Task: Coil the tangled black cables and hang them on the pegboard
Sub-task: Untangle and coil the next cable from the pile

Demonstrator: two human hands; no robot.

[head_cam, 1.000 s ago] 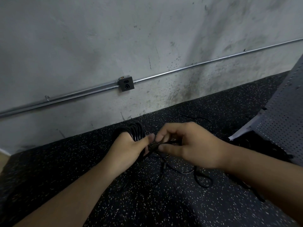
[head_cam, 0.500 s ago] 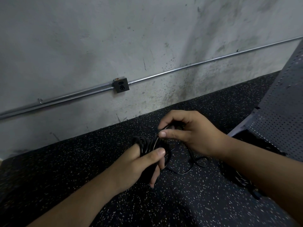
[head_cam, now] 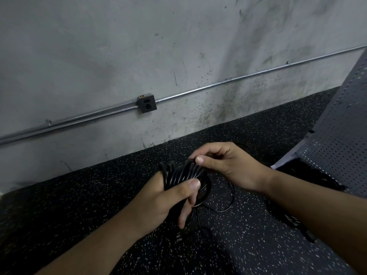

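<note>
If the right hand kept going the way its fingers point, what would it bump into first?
Probably the coiled black cable wound round the left hand; the right hand pinches one strand right beside it.

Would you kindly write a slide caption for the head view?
Left hand grips a black cable coil while the right hand pinches a strand above the speckled floor.

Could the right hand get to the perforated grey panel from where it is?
Likely yes: nothing stands between the right hand and the perforated panel. But it pinches the cable coil that the left hand holds, so it isn't free.
</note>
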